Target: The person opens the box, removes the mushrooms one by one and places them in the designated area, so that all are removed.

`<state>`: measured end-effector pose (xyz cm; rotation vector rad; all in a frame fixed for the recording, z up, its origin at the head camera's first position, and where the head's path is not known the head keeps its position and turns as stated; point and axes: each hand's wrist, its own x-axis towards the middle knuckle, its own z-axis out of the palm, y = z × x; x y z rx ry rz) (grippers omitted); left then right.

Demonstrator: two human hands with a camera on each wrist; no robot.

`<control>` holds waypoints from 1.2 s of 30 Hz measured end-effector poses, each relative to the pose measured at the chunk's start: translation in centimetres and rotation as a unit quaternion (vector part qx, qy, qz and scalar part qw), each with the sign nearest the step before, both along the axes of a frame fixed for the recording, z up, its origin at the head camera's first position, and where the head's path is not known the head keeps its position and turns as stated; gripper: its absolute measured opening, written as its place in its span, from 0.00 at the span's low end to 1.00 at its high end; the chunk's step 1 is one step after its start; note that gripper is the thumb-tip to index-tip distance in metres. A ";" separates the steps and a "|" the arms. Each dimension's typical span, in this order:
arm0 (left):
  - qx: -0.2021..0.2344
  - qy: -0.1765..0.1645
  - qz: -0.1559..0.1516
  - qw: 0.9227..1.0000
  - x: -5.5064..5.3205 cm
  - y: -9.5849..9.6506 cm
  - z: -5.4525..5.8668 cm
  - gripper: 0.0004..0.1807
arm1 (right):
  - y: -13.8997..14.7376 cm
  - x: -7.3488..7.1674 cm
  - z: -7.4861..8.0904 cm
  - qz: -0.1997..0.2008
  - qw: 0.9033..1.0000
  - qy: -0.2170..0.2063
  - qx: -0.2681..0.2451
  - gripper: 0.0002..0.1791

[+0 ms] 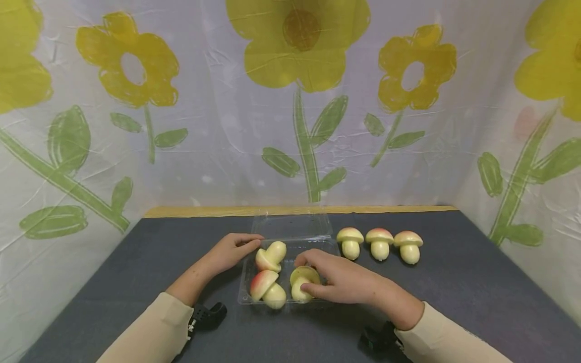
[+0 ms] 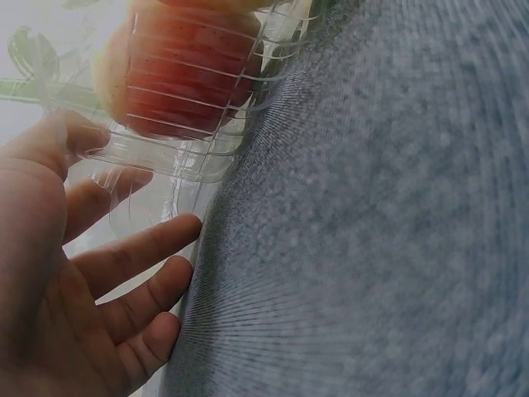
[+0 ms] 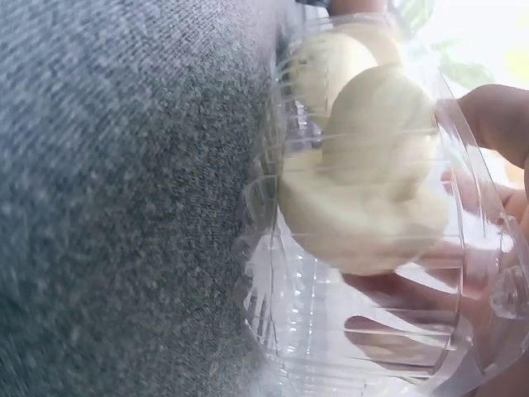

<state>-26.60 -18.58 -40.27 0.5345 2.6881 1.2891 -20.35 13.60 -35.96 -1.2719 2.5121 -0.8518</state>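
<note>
A clear plastic clamshell box [image 1: 290, 244] lies on the dark table with its lid [image 1: 290, 226] folded back. Inside, on the left, are two toy mushrooms with cream stems and reddish caps, one toy mushroom [image 1: 271, 256] behind the other toy mushroom [image 1: 268, 288]. My right hand [image 1: 338, 277] reaches into the box's right half and holds a third toy mushroom [image 1: 299, 288] between thumb and fingers, its stem toward me. At the box's back left side, my left hand [image 1: 232, 254] touches the rim; in the left wrist view its other fingers [image 2: 145, 252] lie loosely spread beside the wall.
Three more toy mushrooms stand in a row right of the box: one mushroom [image 1: 350, 243], a middle mushroom [image 1: 380, 244] and an outer mushroom [image 1: 409, 247]. Behind the table [image 1: 436, 292] hangs a flower-painted curtain [image 1: 204, 166], which also runs down both sides.
</note>
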 end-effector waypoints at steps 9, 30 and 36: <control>-0.001 0.002 0.000 1.000 0.1 0.1 0.1 0.24 | -0.1 0.1 0.0 -0.003 0.997 0.078 0.018 0.21; 0.007 -0.001 -0.005 1.000 0.2 -0.1 -0.1 0.25 | -0.1 0.6 0.8 -0.073 0.988 0.126 0.043 0.22; 0.021 -0.011 -0.020 1.000 0.0 -0.5 0.1 0.27 | 0.5 0.5 1.6 -0.083 0.989 0.120 0.017 0.26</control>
